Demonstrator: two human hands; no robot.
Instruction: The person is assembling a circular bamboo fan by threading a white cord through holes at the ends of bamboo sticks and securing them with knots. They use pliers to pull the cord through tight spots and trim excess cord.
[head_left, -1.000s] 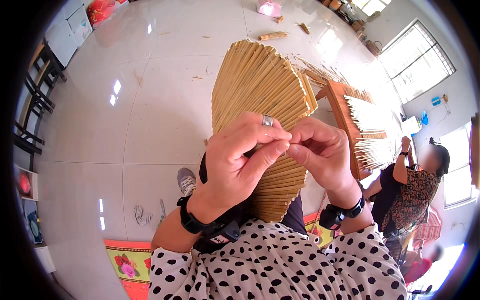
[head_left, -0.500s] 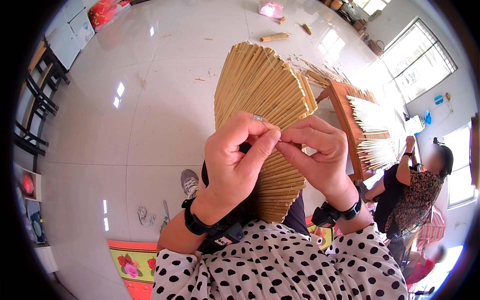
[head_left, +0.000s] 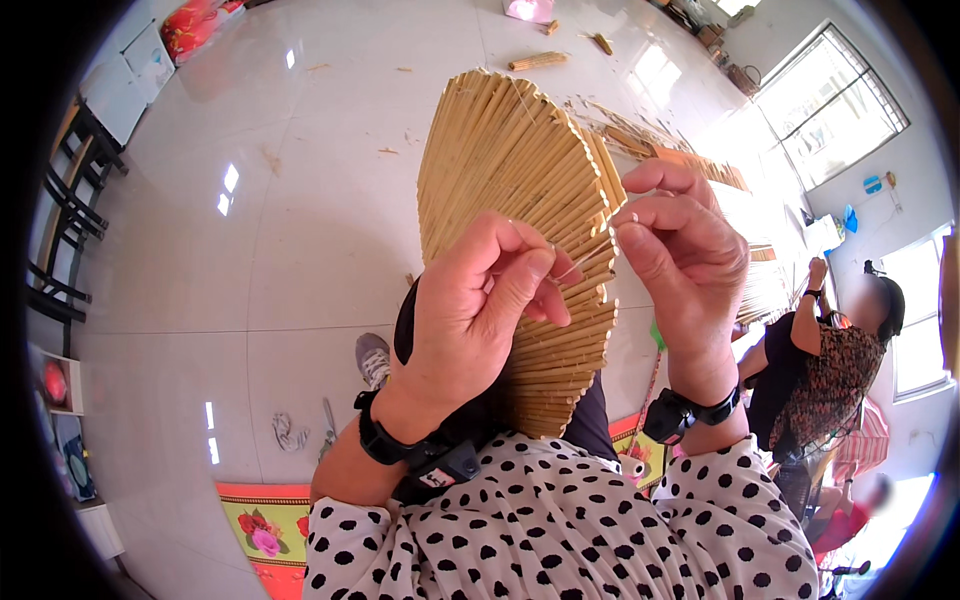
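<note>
A fan-shaped bundle of tan bamboo strips point(head_left: 500, 150) rests over my lap, its ridged edge running down on the right. My left hand point(head_left: 495, 280) is in front of it, thumb and forefinger pinching a thin pale thread point(head_left: 568, 268) that hangs toward the right. My right hand point(head_left: 685, 260) is beside the bundle's right edge, thumb and index finger drawn together around what looks like a small pale bit of thread; the other fingers are curled. The exact path of the thread between the hands cannot be made out.
At right, a co-worker point(head_left: 820, 370) with raised hands is beside a wooden table point(head_left: 680, 158) bearing pale sticks; another person point(head_left: 840, 525) is lower down. Loose bamboo pieces point(head_left: 540, 60) lie on the tiled floor. Black benches point(head_left: 70, 210) line the left; a floral mat point(head_left: 250, 520) lies below.
My hands have separated: the right hand moved right and upward to the bundle's edge, while the left stayed near the middle, pinching the thread, with its lower fingers now showing.
</note>
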